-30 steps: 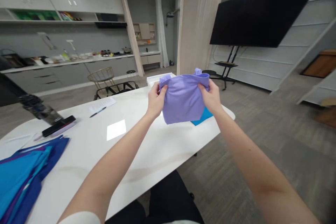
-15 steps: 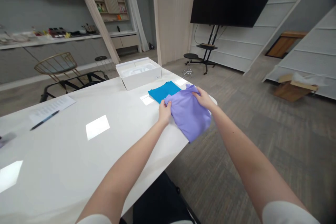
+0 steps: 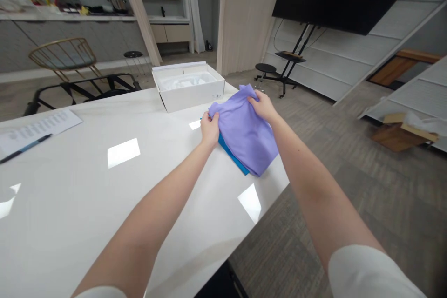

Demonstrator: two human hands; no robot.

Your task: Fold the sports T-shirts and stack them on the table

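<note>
A folded purple cloth garment (image 3: 246,132) is held between my two hands by its far corners. My left hand (image 3: 210,129) pinches the left corner between thumb and fingers. At the right corner my right hand (image 3: 262,106) grips the fabric, fingers closed on it. Under the garment lies a folded blue cloth (image 3: 234,156), mostly covered, with its left edge and a small corner by my left hand showing. Whether the purple fabric rests fully on the blue one I cannot tell.
The white table (image 3: 139,205) has its edge to the right. An open white box (image 3: 193,95) stands just beyond the cloths. A printed sheet (image 3: 42,128) and a pen (image 3: 26,148) lie at the left. A black chair frame (image 3: 84,89) stands behind the table.
Both hands have carried the purple garment left and away from me, over the blue cloth, which is now mostly covered. The camera view has shifted too.
</note>
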